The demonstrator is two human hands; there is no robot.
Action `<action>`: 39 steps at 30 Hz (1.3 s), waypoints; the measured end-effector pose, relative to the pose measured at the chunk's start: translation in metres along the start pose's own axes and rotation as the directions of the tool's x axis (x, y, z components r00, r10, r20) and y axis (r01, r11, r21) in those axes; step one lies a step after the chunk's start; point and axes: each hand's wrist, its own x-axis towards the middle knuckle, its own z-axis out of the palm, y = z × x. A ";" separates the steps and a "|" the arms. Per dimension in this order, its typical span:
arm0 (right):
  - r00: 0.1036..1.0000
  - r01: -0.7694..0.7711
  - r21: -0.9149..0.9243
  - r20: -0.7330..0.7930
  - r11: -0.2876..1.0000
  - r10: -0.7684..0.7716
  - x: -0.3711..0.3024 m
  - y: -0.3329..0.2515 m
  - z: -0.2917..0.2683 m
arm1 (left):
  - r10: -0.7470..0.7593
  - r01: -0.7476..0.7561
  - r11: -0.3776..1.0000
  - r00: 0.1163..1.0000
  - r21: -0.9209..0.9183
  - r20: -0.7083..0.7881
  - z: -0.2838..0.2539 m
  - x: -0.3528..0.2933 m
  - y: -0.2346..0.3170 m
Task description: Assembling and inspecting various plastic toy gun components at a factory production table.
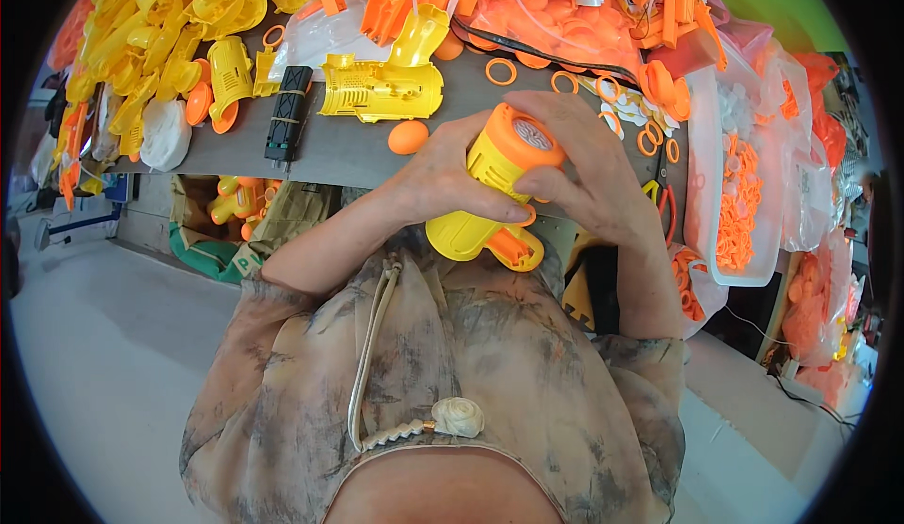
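Observation:
Between my hands, above the near edge of the table, is a yellow and orange toy bubble gun [494, 171]. Its round front, an orange ring around a pale holed disc, tilts up toward me. The yellow handle, with an orange strip, points down. My left hand [443, 176] is wrapped around the yellow barrel from the left, thumb across it. On the right, my right hand [589, 166] curves over the orange ring, fingers behind and thumb in front. An orange disc [408, 137] and an open yellow shell half [381, 89] lie on the table beyond my left hand.
A black electric screwdriver [286, 114] lies left of the shell. Yellow shells [151, 25] heap at the far left, orange parts [556, 25] at the back. Loose orange rings [501, 72], scissors [666, 185] and a clear bin [702, 213] of small orange parts are to the right.

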 end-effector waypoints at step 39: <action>0.981 -0.016 0.403 -0.169 0.915 0.092 -0.058 0.007 0.052 | 0.053 -0.054 0.998 0.999 0.041 0.009 0.004 -0.028 -0.042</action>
